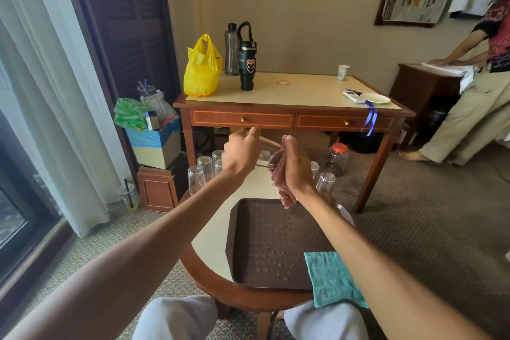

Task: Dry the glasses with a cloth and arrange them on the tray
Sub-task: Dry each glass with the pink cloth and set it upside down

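Now your left hand (240, 153) has its grip clamped on the blurred glass (265, 152), and your right hand (296, 165) bunches the pink cloth (281, 182) against it. Below both grips lies the tray (265, 243), with other glasses (196, 178) just beyond.

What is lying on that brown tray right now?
Only water drops lie on the tray; nothing stands on it. A teal cloth overlaps its near right corner. That corner, and the strip under the right forearm, are hidden.

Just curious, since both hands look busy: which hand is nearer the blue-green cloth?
Right. The right hand is raised beyond the blue-green cloth; the left hand is farther left.
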Tool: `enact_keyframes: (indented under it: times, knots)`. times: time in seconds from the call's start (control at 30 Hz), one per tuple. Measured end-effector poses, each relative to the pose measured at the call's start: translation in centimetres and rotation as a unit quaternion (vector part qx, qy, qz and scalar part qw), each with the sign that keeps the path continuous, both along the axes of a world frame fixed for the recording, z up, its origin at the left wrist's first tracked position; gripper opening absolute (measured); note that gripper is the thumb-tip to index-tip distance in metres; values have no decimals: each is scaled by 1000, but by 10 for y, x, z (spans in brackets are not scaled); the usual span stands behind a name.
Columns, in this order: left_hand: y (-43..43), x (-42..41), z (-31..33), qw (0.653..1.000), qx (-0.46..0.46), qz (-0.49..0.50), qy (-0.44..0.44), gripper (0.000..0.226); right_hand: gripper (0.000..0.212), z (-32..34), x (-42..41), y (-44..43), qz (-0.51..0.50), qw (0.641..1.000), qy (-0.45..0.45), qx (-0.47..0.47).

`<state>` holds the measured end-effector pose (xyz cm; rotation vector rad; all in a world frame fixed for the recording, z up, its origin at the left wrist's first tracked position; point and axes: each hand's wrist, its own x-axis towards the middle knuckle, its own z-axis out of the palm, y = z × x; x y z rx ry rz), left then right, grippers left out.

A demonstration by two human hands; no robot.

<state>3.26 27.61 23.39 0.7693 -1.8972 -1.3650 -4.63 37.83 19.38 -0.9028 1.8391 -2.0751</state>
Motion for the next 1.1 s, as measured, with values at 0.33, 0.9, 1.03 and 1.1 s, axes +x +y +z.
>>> enact_keyframes:
  times: [0.33, 0.9, 1.03, 1.1]
  knots:
    - [2, 15, -2, 810, -572, -94, 91, 39, 63, -18, -21, 26, 472, 806, -354, 57]
    - [-14, 9, -10, 1000, 16, 11, -15, 41, 62, 0, 14, -15, -70, 994, 36, 73]
    - [-17, 21, -11, 918, -392, 37, 42, 34, 53, 7, 0, -13, 172, 915, -346, 118]
    - [-22, 24, -13, 870, -488, -29, 61, 39, 58, 2, -7, -7, 248, 872, -390, 162]
